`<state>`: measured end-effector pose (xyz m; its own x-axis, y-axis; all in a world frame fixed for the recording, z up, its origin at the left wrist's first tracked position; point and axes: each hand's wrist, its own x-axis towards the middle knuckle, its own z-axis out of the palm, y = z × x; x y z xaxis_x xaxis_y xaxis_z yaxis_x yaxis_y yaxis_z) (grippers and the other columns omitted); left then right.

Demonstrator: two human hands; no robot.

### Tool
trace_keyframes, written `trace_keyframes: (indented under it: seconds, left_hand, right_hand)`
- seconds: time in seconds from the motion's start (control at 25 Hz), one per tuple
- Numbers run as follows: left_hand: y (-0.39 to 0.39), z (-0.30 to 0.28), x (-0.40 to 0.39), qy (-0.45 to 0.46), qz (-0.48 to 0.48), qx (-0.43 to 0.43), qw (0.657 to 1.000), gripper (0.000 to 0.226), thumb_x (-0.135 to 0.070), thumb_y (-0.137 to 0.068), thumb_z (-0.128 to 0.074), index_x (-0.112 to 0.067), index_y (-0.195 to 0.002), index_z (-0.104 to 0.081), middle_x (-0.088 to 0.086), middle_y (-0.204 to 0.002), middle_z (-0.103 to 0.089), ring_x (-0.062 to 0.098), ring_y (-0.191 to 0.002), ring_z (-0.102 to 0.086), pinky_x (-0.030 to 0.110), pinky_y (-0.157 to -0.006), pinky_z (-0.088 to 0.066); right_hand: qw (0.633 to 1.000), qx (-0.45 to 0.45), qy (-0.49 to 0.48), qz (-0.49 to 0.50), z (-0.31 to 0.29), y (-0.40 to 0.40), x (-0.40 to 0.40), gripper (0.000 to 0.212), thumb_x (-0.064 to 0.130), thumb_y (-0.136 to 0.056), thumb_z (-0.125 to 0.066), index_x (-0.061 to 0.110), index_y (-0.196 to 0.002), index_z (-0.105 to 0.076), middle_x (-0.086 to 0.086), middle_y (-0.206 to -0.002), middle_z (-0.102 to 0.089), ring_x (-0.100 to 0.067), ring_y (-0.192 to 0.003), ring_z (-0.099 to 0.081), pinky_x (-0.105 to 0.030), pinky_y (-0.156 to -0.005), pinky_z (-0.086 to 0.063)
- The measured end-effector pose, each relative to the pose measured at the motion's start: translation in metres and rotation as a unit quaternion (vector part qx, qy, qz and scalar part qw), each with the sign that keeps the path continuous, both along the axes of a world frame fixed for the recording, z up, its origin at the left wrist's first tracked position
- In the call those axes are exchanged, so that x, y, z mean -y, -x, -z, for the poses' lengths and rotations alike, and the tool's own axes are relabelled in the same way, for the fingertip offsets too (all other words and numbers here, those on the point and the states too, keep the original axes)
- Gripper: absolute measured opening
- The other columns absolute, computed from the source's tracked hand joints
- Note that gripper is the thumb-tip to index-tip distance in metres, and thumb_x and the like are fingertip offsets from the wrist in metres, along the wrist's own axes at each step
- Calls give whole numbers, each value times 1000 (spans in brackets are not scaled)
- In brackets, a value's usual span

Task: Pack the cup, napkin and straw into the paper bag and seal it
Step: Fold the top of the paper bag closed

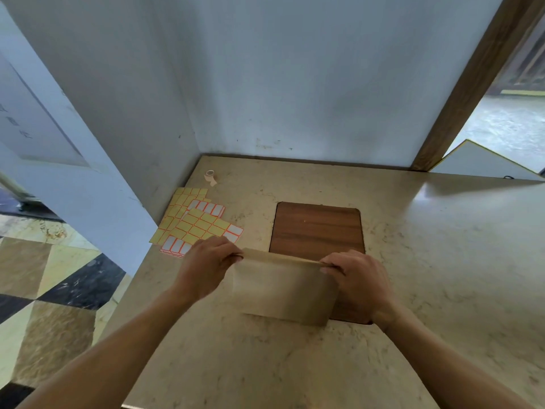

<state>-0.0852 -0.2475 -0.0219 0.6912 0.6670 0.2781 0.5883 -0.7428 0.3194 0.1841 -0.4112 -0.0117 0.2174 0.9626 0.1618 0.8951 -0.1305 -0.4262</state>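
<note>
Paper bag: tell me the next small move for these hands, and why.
Probably press the fold flat along the top edge, then reach for a sticker. Both hands, left and right, pinch the bag at its top corners, with the top already turned over. No seal shows on it, and the stickers and tape lie untouched to the left.

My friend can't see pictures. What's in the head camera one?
Two bare hands, left hand and right hand, pinch the folded top of a brown paper bag on a wooden board. Label sheets lie left.
</note>
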Motion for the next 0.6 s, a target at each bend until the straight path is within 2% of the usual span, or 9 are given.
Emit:
trace_keyframes:
  seconds: [0.12,0.28,0.4,0.6]
  left_hand:
    - [-17,-7,-8,-23,13,21,999,5,-17,-84,-73,-18,-89,-73,-4,-80,-69,15,-71,-60,28,-64,-40]
    - [-41,-11,-27,-7,53,29,998,6,-19,-88,-68,-18,-92,-73,-3,-82,-69,16,-72,-60,31,-62,-46]
    - [-54,-9,-39,7,66,27,997,11,-24,-91,-64,-19,-95,-73,-3,-83,-68,16,-74,-57,30,-64,-38]
    - [-66,-2,-56,47,79,26,995,14,-28,-92,-63,-19,-97,-73,-4,-85,-67,17,-78,-57,28,-66,-35]
  right_hand:
    - [999,21,-39,24,-11,-16,-7,13,29,-87,-65,37,-92,-74,19,-83,-72,-6,-73,-63,-29,-62,-53]
    - [998,22,-17,60,-21,-35,-15,15,30,-88,-65,40,-95,-74,16,-83,-73,-7,-74,-64,-30,-65,-54]
    - [996,18,3,91,-20,-41,-21,14,32,-87,-65,38,-96,-75,16,-85,-74,-7,-75,-66,-25,-67,-51]
    - [989,-28,18,143,-9,-45,-30,11,31,-82,-72,38,-90,-76,14,-78,-74,-8,-70,-67,-30,-66,-54]
